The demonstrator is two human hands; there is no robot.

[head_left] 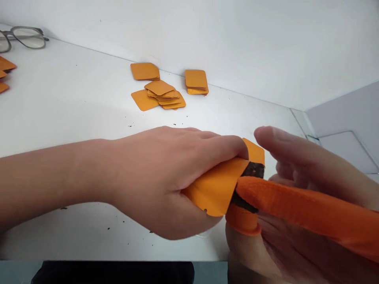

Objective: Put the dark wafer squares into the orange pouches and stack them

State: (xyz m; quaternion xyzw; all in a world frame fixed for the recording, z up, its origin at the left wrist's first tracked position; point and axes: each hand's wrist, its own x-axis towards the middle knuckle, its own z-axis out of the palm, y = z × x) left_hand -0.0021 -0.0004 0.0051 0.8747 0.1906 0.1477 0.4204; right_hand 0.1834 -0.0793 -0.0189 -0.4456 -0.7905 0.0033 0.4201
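My left hand is closed around a small orange packet, gripping it between thumb and fingers. At the packet's right end, a dark brown flat piece sticks out of the opening. My right hand wears orange finger covers on two digits. The long orange finger cover and the short orange cover below it pinch the dark piece. Its other fingers are held away from the packet. Behind my left fingertips another orange piece shows, mostly hidden.
Several orange packets lie in a loose pile toward the wall, with a stack to their right. More packets and a pair of glasses are at the far left. Dark crumbs dot the white table.
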